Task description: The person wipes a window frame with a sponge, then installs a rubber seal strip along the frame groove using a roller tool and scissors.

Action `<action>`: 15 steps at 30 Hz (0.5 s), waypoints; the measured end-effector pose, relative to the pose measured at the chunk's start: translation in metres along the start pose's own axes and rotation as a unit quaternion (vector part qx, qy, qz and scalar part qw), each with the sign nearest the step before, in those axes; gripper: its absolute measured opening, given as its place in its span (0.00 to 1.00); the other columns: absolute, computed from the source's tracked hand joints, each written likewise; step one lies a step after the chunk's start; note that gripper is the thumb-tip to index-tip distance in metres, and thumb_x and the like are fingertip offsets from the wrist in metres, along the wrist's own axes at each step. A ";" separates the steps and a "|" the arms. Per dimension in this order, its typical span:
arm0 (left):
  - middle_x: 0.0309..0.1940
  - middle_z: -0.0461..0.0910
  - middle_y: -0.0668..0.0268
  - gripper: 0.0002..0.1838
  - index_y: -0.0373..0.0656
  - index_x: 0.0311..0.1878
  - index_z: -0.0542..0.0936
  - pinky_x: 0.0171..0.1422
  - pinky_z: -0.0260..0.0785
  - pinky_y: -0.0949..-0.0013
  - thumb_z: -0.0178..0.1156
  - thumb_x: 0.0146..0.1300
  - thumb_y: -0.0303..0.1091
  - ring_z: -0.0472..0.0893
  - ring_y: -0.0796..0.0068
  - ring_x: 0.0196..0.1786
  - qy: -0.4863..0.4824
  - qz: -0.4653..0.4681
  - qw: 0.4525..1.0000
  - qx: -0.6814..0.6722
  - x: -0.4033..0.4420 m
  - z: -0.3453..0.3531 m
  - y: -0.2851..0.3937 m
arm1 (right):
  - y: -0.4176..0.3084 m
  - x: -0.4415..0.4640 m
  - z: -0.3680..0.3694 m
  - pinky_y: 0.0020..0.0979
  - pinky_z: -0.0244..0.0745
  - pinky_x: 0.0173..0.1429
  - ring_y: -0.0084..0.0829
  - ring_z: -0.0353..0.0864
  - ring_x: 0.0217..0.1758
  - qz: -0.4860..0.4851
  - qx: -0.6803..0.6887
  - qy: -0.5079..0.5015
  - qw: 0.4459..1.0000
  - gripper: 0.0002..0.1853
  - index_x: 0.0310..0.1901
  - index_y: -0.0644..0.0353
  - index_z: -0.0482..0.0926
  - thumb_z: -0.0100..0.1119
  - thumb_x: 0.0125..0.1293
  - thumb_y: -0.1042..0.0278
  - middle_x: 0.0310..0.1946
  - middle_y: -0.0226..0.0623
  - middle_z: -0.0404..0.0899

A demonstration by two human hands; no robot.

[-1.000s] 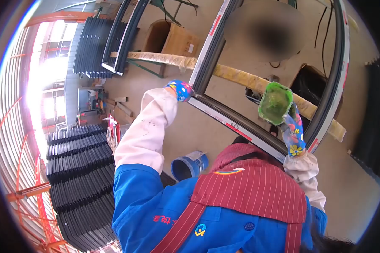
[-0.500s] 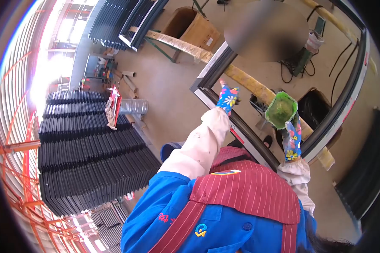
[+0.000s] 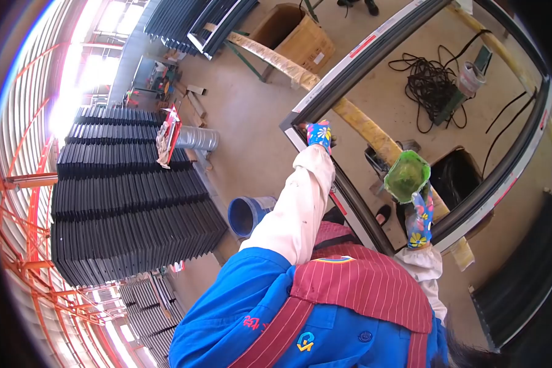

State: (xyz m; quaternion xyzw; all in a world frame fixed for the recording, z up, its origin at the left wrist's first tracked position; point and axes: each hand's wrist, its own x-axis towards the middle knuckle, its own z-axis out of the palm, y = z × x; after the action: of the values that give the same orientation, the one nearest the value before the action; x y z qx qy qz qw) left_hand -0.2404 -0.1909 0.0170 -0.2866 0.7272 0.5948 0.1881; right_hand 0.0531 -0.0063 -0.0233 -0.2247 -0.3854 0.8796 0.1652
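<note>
Brings the left hand (image 3: 320,134) closer in to the nine o'clock corner of a gasketed window frame (image 3: 374,50) than half a second ago. Stretches one finger toward that corner, with the others too small to read as spread or pinching. Holds a green plastic tub (image 3: 407,176) at four o'clock from that reach, gripped from six o'clock by the right hand (image 3: 420,218), with thumb on the near side and remaining fingers hidden. Probably best done with tub level and cream sleeve (image 3: 291,202) lifted off the profile.
</note>
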 end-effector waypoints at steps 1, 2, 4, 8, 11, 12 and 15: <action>0.33 0.76 0.61 0.15 0.47 0.46 0.72 0.24 0.72 0.56 0.56 0.61 0.45 0.79 0.59 0.25 -0.006 -0.004 1.000 0.012 0.003 -0.001 0.001 | -0.001 0.000 0.001 0.31 0.63 0.65 0.30 0.68 0.63 0.000 -0.007 0.003 1.000 0.27 0.67 0.61 0.60 0.50 0.67 0.67 0.61 0.36 0.67; 0.32 0.76 0.62 0.15 0.47 0.45 0.72 0.24 0.72 0.55 0.56 0.61 0.46 0.79 0.59 0.25 -0.012 -0.005 1.000 0.027 0.006 0.001 0.001 | -0.001 0.002 0.001 0.31 0.63 0.65 0.30 0.68 0.63 0.000 -0.007 0.001 1.000 0.27 0.67 0.61 0.60 0.50 0.67 0.67 0.61 0.36 0.67; 0.30 0.76 0.62 0.15 0.47 0.43 0.73 0.25 0.72 0.54 0.56 0.60 0.47 0.78 0.58 0.25 -0.028 -0.007 0.997 0.071 -0.003 0.003 0.006 | -0.002 0.003 0.005 0.31 0.63 0.65 0.30 0.68 0.62 0.004 0.030 0.009 1.000 0.27 0.67 0.62 0.60 0.50 0.66 0.71 0.60 0.36 0.67; 0.30 0.76 0.62 0.16 0.48 0.42 0.74 0.26 0.72 0.52 0.56 0.60 0.49 0.78 0.57 0.25 -0.022 -0.025 0.998 0.049 0.049 -0.011 -0.015 | -0.012 0.002 0.015 0.32 0.68 0.63 0.31 0.74 0.58 -0.017 -0.001 0.021 1.000 0.26 0.63 0.63 0.64 0.54 0.64 0.66 0.56 0.38 0.72; 0.32 0.77 0.61 0.17 0.48 0.43 0.74 0.27 0.72 0.50 0.56 0.60 0.50 0.78 0.55 0.26 -0.013 -0.064 0.997 -0.036 0.100 -0.021 -0.046 | -0.010 0.003 0.014 0.34 0.70 0.62 0.32 0.74 0.57 -0.011 0.011 0.024 1.000 0.26 0.63 0.64 0.64 0.53 0.64 0.67 0.56 0.39 0.72; 0.33 0.77 0.60 0.16 0.49 0.45 0.74 0.27 0.72 0.50 0.55 0.60 0.49 0.78 0.55 0.26 -0.001 -0.049 0.998 -0.032 0.092 -0.019 -0.047 | -0.012 0.003 0.016 0.34 0.70 0.62 0.32 0.75 0.57 -0.008 0.018 0.023 1.000 0.26 0.63 0.64 0.64 0.53 0.64 0.67 0.56 0.39 0.72; 0.36 0.76 0.61 0.16 0.53 0.49 0.73 0.28 0.72 0.49 0.54 0.61 0.47 0.79 0.54 0.27 0.053 -0.049 0.997 -0.018 0.038 0.003 -0.026 | -0.013 0.004 0.017 0.34 0.71 0.61 0.32 0.75 0.57 0.003 0.034 0.025 0.999 0.25 0.63 0.64 0.64 0.52 0.64 0.68 0.56 0.39 0.72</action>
State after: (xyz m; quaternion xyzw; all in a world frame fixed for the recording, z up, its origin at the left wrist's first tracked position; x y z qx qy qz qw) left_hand -0.2529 -0.1983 -0.0263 -0.3563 0.7105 0.5815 0.1735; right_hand 0.0428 -0.0064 -0.0047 -0.2419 -0.3500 0.8870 0.1794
